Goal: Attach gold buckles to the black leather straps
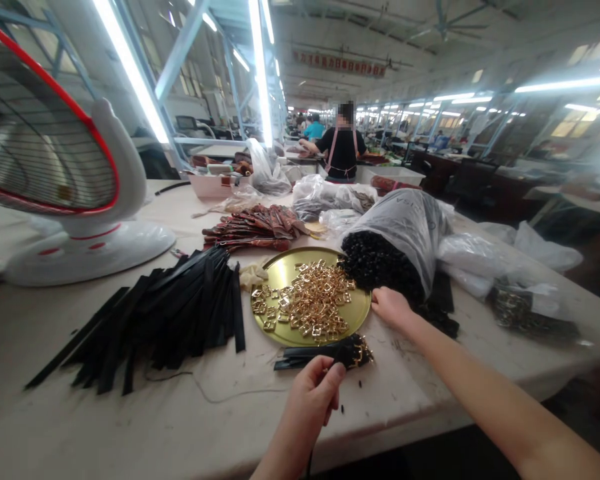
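My left hand [314,390] is closed in a pinch just in front of a small bundle of black straps with gold buckles [347,352]. A narrow black strap [309,463] shows below that hand and seems to run up into its grip. My right hand [391,307] is at the right rim of a round gold tray [264,328], fingers closed together; their tips are partly hidden. Gold buckles [320,297] are heaped on the tray. Beside the right hand, small black pieces [380,263] spill from a printed plastic bag [405,217].
Loose black straps [175,320] fan out at left, near a red-rimmed fan [95,250]. Reddish-brown strips [257,227] lie behind the tray. Clear bags [480,260] rest at right. A person [344,147] stands farther back.
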Available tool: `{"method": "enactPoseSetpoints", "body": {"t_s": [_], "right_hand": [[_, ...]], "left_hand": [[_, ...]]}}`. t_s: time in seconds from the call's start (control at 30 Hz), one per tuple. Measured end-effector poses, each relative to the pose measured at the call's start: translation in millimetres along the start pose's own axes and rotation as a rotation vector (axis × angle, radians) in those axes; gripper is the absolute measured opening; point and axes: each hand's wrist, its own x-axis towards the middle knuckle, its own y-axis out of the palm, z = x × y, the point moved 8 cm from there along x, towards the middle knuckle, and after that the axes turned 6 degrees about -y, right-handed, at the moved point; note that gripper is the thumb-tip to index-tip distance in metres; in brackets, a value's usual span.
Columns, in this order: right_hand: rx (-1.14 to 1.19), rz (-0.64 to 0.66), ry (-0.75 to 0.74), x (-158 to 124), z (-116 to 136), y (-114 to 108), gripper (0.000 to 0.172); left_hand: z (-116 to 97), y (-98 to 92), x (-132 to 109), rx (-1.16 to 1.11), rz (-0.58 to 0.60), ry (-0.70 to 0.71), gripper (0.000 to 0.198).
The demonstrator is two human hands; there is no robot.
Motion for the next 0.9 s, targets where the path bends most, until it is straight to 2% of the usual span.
{"method": "enactPoseSetpoints", "body": {"t_s": [0.1, 0.2, 0.27, 0.37, 0.43, 0.5, 0.57, 0.67, 0.8, 0.9], "right_hand": [[0.225, 0.003, -0.051, -18.5, 16.2, -8.0, 0.01], [0.477, 0.062, -0.132, -56.5, 47.5, -7.8, 0.017], [0.763, 0.127, -0.154, -86.4, 72.1, -2.0, 0.019], [1.388, 0.225, -0.067, -122.0, 103.2, 9.2, 0.019], [1.559, 0.222, -0.022, -133.8, 114.5, 12.4, 0.021], [1.528, 0.175, -0.039, -137.4, 118.2, 11.3, 0.023], [1.4, 0.116, -0.102, -137.4, 117.7, 7.7, 0.023], [1.254, 0.048, -0.165, -136.9, 112.8, 4.6, 0.023], [1.286, 0.116, -0.157, -140.5, 110.6, 10.9, 0.027], [1.211, 0.203, -0.197, -145.3, 116.9, 13.6, 0.022]], "left_hand": [[-3.6, -6.1, -9.7, -0.008, -0.024, 0.034, 0.024], [-7.9, -7.3, -15.4, -0.047, -0.061, 0.073, 0.026], [-10.8, -3.9, -17.1, -0.072, -0.078, 0.101, 0.025], [-14.4, 0.7, -20.7, -0.036, -0.107, 0.155, 0.023], [-15.9, 0.0, -25.4, 0.041, -0.132, 0.197, 0.022], [-16.2, -3.5, -31.0, 0.136, -0.148, 0.229, 0.022], [-15.3, -7.2, -35.5, 0.228, -0.138, 0.234, 0.024], [-12.9, -9.6, -39.0, 0.321, -0.072, 0.194, 0.026], [-12.1, -7.4, -40.7, 0.397, 0.037, 0.131, 0.025], [-10.6, -4.2, -39.8, 0.464, 0.077, 0.107, 0.024]]}}
